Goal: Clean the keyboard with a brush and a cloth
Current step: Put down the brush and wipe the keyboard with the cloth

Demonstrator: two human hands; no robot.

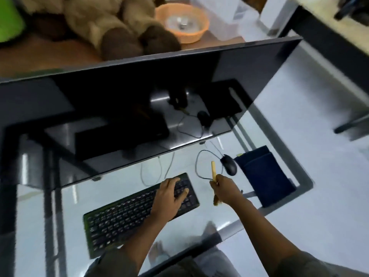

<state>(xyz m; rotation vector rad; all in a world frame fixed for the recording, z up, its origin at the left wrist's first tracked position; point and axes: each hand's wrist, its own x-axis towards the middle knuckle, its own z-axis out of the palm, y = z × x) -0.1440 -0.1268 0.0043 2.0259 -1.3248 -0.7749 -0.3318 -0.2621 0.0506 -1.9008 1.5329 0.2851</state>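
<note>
A black keyboard (123, 214) lies slanted on the glass desk (111, 188). My left hand (171, 193) rests flat on the keyboard's right end, fingers spread over the keys. My right hand (224, 189) grips a brush (213, 170) with a pale wooden handle that points up and away; its bristle end shows just under the hand. This hand hovers to the right of the keyboard, apart from it. A dark blue folded cloth (263, 174) lies at the desk's right edge.
A large dark monitor (139, 100) stands close behind the keyboard. A black wired mouse (229, 164) sits between the brush and the cloth, its cable looping left. Behind the monitor are a plush toy (111, 23) and an orange basket (182, 22).
</note>
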